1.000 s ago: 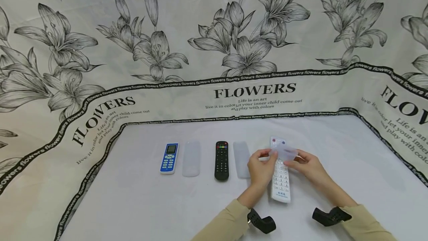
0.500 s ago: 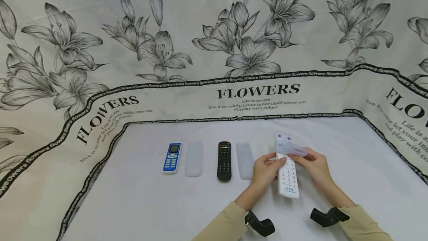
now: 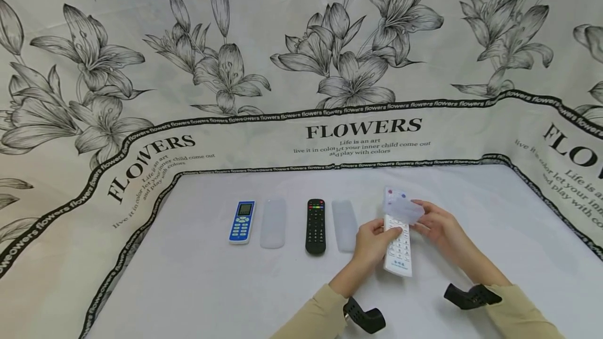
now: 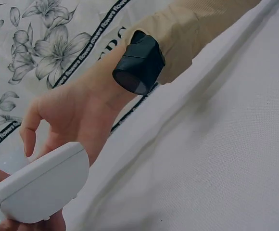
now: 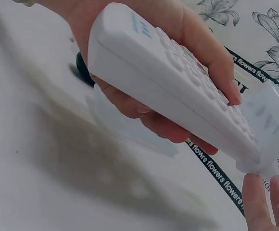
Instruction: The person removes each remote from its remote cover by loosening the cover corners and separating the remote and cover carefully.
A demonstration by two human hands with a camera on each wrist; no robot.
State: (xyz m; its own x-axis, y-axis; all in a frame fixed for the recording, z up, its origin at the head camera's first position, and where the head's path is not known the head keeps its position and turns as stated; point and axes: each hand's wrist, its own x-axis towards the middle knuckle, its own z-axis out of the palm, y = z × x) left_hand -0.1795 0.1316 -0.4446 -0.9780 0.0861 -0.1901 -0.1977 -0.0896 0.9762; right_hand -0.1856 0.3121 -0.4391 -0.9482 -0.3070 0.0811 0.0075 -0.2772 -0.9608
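My left hand [image 3: 369, 247] grips a white remote control [image 3: 398, 252], its thumb on the buttons and its fingers underneath. A translucent soft sleeve [image 3: 405, 211] covers part of the remote's upper end, and its loose part spreads out to the right. My right hand [image 3: 440, 226] is at the right edge of this sleeve. In the right wrist view its fingertips [image 5: 255, 185] look straight and touch the sleeve near the remote's far end. The left wrist view shows the remote's white bottom end [image 4: 45, 185] tilted up from the table, with the right hand [image 4: 74, 118] behind it.
Left of the hands lie a translucent sleeve [image 3: 345, 226], a black remote [image 3: 315, 229], another translucent sleeve [image 3: 272, 224] and a blue and white remote [image 3: 242, 224]. They form a row on the white tablecloth [image 3: 235, 292]. A flower-printed curtain [image 3: 264, 143] stands behind.
The sleeve's loose part has opened out flatter across the remote's upper end. My right fingers have shifted to its outer edge; my left thumb has slid slightly down the buttons.
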